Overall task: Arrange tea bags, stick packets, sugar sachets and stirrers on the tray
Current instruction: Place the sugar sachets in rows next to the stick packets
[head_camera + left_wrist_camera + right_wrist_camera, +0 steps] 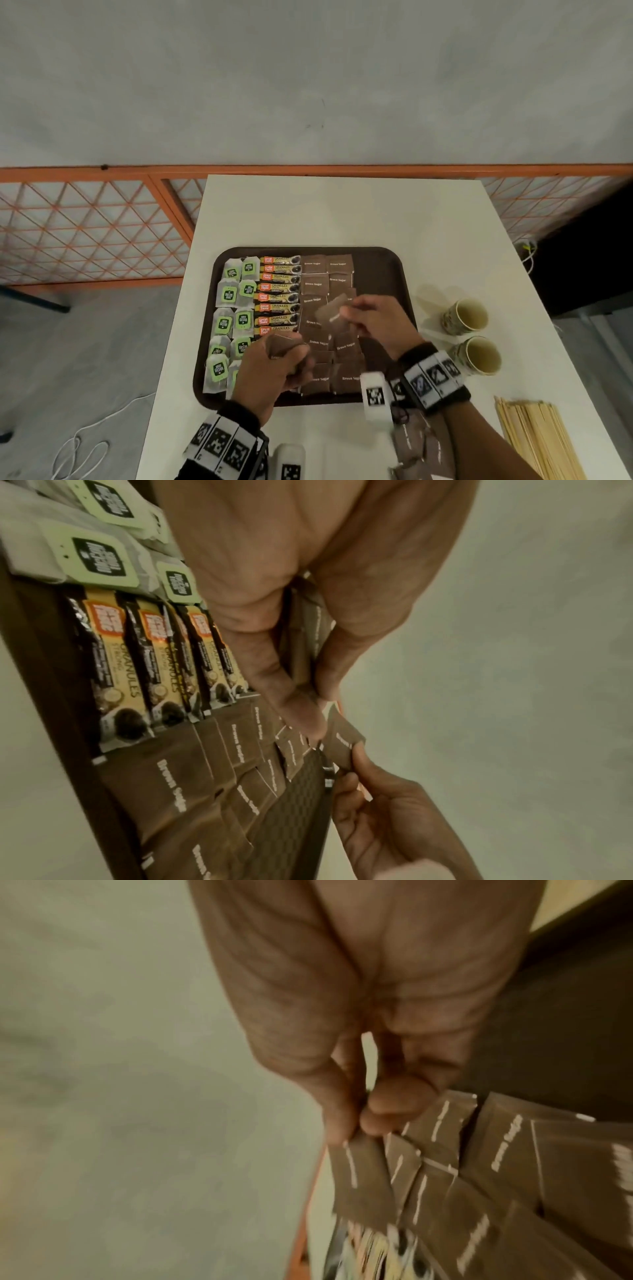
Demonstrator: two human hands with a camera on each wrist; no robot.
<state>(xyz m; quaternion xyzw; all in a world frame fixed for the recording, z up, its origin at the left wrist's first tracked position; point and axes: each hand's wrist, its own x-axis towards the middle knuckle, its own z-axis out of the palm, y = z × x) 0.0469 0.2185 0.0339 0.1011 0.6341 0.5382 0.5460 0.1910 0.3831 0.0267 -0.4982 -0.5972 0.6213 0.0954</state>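
A dark brown tray (383,263) holds green-tagged tea bags (228,295) at the left, coffee stick packets (278,297) beside them and brown sugar sachets (313,283) in the middle. My left hand (274,363) grips a small stack of brown sugar sachets (304,631) over the tray's front. My right hand (373,318) pinches one brown sugar sachet (334,313) by its edge above the sachet rows; the same sachet (363,1177) shows blurred in the right wrist view. Wooden stirrers (537,442) lie on the table at the front right.
Two paper cups (467,315) stand right of the tray on the white table (342,212). Loose brown sachets (418,442) lie near the table's front edge under my right forearm. An orange lattice fence (89,226) runs behind the table.
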